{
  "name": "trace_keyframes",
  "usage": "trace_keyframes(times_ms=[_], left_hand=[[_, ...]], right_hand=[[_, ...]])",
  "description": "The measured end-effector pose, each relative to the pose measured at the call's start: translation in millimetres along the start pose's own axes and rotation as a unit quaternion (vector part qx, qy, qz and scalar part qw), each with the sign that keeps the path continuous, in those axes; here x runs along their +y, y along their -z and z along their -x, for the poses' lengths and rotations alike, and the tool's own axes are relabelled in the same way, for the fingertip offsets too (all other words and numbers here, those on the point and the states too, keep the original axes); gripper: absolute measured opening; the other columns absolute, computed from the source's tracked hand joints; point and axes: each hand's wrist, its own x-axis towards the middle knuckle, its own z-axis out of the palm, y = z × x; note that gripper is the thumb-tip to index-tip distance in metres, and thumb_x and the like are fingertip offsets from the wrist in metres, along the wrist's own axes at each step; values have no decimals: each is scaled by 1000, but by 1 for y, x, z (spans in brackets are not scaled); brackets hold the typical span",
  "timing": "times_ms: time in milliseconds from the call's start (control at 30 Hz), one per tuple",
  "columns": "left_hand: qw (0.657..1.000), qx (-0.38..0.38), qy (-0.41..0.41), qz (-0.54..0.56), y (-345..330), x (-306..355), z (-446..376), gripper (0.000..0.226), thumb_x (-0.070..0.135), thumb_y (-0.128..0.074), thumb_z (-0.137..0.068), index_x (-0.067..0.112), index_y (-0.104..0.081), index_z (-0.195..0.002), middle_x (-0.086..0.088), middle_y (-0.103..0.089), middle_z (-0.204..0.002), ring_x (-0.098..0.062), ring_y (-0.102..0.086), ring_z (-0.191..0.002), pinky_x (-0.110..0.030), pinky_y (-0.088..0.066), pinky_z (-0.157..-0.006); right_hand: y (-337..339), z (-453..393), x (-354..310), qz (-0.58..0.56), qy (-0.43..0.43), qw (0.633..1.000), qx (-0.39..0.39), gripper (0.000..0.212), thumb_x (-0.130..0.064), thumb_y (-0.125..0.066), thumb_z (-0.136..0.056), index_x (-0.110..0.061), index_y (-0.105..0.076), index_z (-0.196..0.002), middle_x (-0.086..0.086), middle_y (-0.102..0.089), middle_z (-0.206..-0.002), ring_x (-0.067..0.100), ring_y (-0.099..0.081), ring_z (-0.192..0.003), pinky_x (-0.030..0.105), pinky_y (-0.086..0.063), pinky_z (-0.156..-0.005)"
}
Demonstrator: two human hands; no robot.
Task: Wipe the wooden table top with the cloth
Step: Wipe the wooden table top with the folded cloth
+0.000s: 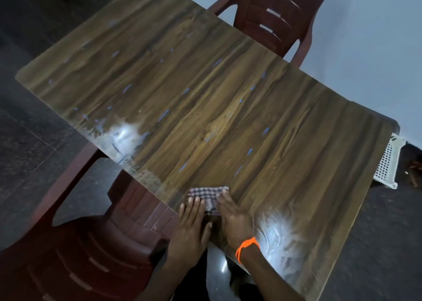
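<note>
The wooden table top (205, 100) fills the middle of the view, with small bluish droplets and two shiny wet patches on it. A folded checked cloth (206, 194) lies flat at the near edge. My left hand (190, 227) rests flat with its fingertips on the cloth's left part. My right hand (235, 218), with an orange thread on the wrist, presses flat on the cloth's right part. Both hands cover the near half of the cloth.
A dark red plastic chair (91, 250) stands at the near left, tucked against the table edge. Another red chair (274, 15) stands at the far side. A white perforated basket (388, 161) sits past the table's right end. Dark floor lies on the left.
</note>
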Motion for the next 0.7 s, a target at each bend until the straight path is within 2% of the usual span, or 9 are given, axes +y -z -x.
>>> trace_keyframes(times_ms=[67,133,233,333,433,533,633,700], left_hand=[[1000,-2,-17,-13,-4,2,19,63,41,-51,-100,4,-44,-151,-12,-35,-162,-30,-27,-153,-52,-26,-121],[999,-9,-41,-23,-11,13,27,66,45,-51,-99,0,-48,-148,-16,-39,-159,-34,-31,-151,-53,-28,-119],[996,-44,-73,-20,-18,36,10,68,47,-51,-101,3,-42,-152,-14,-36,-162,-30,-27,-153,-52,-26,-121],[992,-67,-104,-27,-24,51,-36,69,47,-47,-102,7,-35,-156,-12,-30,-165,-26,-18,-156,-51,-22,-124],[992,-64,-106,-40,-22,54,-94,68,46,-46,-102,7,-35,-156,-13,-32,-164,-27,-18,-156,-49,-19,-126],[992,-48,-102,-65,-14,42,-131,66,43,-46,-103,4,-36,-155,-15,-34,-163,-28,-22,-155,-49,-18,-126],[992,-31,-88,-90,-6,26,-130,67,43,-46,-104,4,-34,-156,-16,-33,-163,-28,-23,-155,-50,-20,-125],[993,-21,-69,-89,-4,19,-110,66,44,-47,-104,5,-34,-156,-15,-33,-163,-28,-23,-155,-51,-21,-125]], right_hand=[[-4,23,5,-8,18,999,-25,57,-9,-71,-70,-9,-55,-125,4,-51,-139,19,-38,-136,30,-40,-104],[-1,43,17,-4,14,999,-40,58,-17,-75,-67,-12,-58,-122,0,-51,-139,15,-36,-137,31,-42,-103],[10,53,39,-28,-52,998,28,41,-9,-68,-74,-10,-65,-115,-3,-51,-138,14,-41,-134,28,-41,-105],[29,33,62,-9,-111,990,84,46,16,-67,-73,-5,-66,-115,8,-56,-134,18,-48,-128,25,-39,-106],[48,-13,77,12,-107,989,100,43,18,-62,-76,1,-65,-115,16,-58,-130,28,-48,-127,20,-34,-106],[53,-59,73,4,-101,990,95,35,14,-60,-81,2,-65,-113,16,-60,-127,32,-49,-125,25,-38,-103],[49,-80,65,8,-59,995,81,29,11,-62,-82,1,-68,-109,14,-63,-123,28,-53,-122,30,-45,-97],[42,-75,62,1,-20,998,56,31,10,-60,-83,0,-66,-113,12,-60,-127,26,-49,-126,27,-41,-103]])
